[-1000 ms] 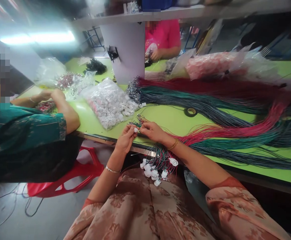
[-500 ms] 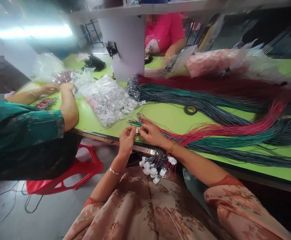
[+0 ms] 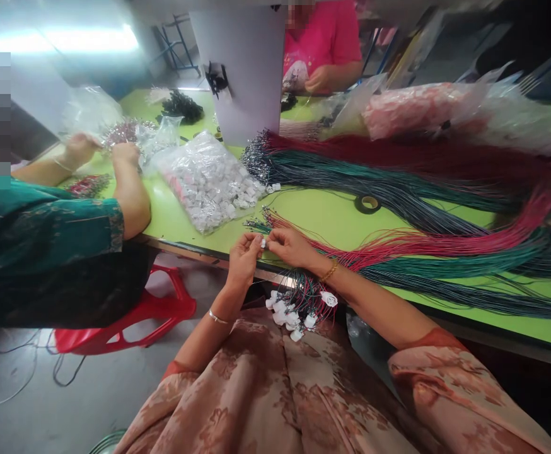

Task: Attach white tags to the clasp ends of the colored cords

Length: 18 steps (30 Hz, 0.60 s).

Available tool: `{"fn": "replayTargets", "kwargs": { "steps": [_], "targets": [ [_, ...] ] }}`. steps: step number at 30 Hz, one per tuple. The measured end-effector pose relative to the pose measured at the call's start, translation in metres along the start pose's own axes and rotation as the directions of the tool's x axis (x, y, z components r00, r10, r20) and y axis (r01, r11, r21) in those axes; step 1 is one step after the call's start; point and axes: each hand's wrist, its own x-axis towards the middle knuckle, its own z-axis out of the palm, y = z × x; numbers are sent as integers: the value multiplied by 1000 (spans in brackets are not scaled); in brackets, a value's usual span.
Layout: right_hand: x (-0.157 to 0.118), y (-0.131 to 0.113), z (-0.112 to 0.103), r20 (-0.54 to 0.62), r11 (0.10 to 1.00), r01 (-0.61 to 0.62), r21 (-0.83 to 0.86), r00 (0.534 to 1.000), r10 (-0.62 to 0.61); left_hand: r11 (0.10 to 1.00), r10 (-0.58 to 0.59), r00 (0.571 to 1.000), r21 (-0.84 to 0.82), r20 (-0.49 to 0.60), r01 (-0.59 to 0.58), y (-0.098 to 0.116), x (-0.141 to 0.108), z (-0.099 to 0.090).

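My left hand pinches a small white plastic connector housing between thumb and fingertips, above the table's front edge. Facing it, my right hand is closed in a pinch with its fingertips up against the connector; what lies between them is too small to make out. Just beyond both hands are the metal-tipped ends of loose wires. Red wires, green wires and dark wires run off to the right. Below my hands, wires with white connectors hang over my lap.
A clear bag of white connectors lies left of centre on the green table. A tape roll sits behind the wires. At left a co-worker's hands are busy; a red stool stands below. Another person sits opposite.
The view has shifted slightly. My hands stay together at the connector, with only a small shift of the fingers. The left co-worker's hand has moved, and the person opposite has raised a hand.
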Motion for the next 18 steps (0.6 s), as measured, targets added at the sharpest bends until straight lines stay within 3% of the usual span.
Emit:
{"fn": "replayTargets", "kwargs": {
  "steps": [6, 11, 13, 18],
  "targets": [
    [9, 2, -15, 59, 978, 35, -204, 998, -24, 997, -21, 1000, 69, -16, 22, -2, -4, -12],
    [26, 9, -19, -52, 770, -76, -633, 997, 56, 994, -62, 998, 88, 9, 61, 1, -2, -23],
    [28, 11, -18, -51, 738, -93, -668, 996, 80, 993, -66, 998, 97, 13, 65, 1, -2, -24],
    [27, 16, -28, -60, 820, -49, -570, 998, 18, 995, -53, 999, 80, 10, 52, 2, -2, -22]
  ]
}}
